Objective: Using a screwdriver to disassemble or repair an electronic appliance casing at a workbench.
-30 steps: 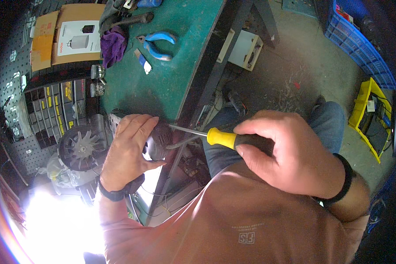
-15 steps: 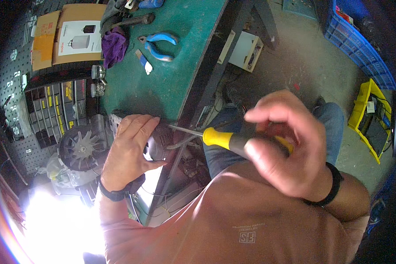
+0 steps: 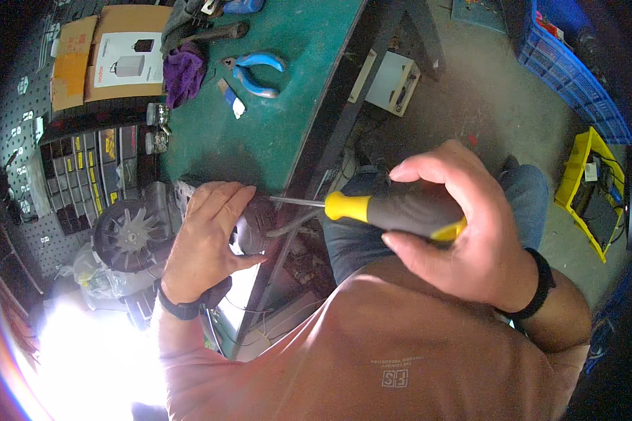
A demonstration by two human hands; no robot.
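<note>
My right hand (image 3: 470, 231) is curled round the butt end of a yellow-and-black screwdriver (image 3: 404, 214). The thumb and forefinger stand a little off the handle, whose end lies against the palm. The metal shank points left, its tip meeting a dark rounded part (image 3: 260, 219) at the bench edge. My left hand (image 3: 207, 231) lies over that part with its fingers bent across the top and the thumb apart below, holding it. Most of the part is hidden under the hand, so its kind does not show.
On the green bench (image 3: 281, 133) lie blue-handled pliers (image 3: 260, 74), a small scraper-like tool (image 3: 230, 98) and a purple cloth (image 3: 184, 74). A finned fan wheel (image 3: 131, 237) stands left of my left hand. Yellow (image 3: 576, 175) and blue (image 3: 576, 77) crates stand at right.
My right hand's fingers have loosened and spread from the screwdriver handle, showing more of it. The screwdriver sits nearly level, its tip still at the dark part. My left hand stays put.
</note>
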